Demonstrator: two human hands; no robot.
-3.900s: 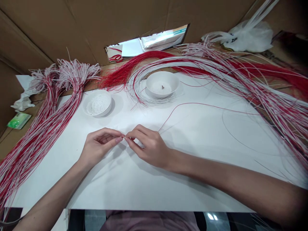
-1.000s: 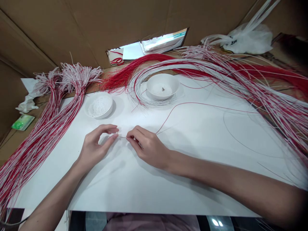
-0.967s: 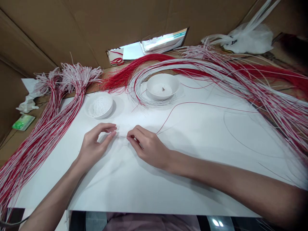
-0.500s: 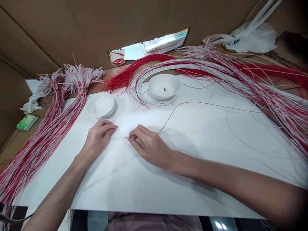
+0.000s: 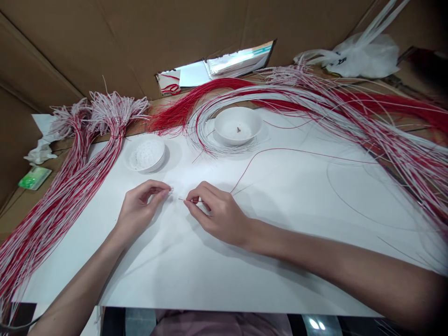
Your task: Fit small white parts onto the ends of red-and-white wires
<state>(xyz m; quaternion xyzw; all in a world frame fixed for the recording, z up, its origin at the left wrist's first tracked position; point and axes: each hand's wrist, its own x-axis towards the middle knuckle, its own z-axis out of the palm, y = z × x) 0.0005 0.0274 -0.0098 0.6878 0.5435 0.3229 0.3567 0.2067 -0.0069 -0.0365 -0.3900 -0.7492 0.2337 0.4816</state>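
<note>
My right hand (image 5: pixel 213 205) is pinched round a thin red wire (image 5: pixel 241 173), whose short end pokes out past the fingertips to the left. The rest of the wire curves away behind the hand to the right. A pale wire also trails from near that hand. Just left of the wire end, my left hand (image 5: pixel 145 203) is closed thumb to finger on a tiny whitish piece (image 5: pixel 171 189), too small to make out well. A white bowl (image 5: pixel 161 161) of small white pieces stands behind the left hand. Another white bowl (image 5: pixel 238 140) holds a small brownish bit.
Bundles of red and white wires (image 5: pixel 101 163) lie along the left side. More red and white wires (image 5: pixel 315 105) sweep across the back and right. White paper (image 5: pixel 217 275) covers the table. Behind stands a cardboard wall (image 5: pixel 140 42) with a slot; a plastic bag (image 5: pixel 371 56) sits back right.
My left hand has drawn slightly left and down, its fingers more arched, and a tiny whitish piece now shows at its fingertips. My right hand has barely moved with the red wire.
</note>
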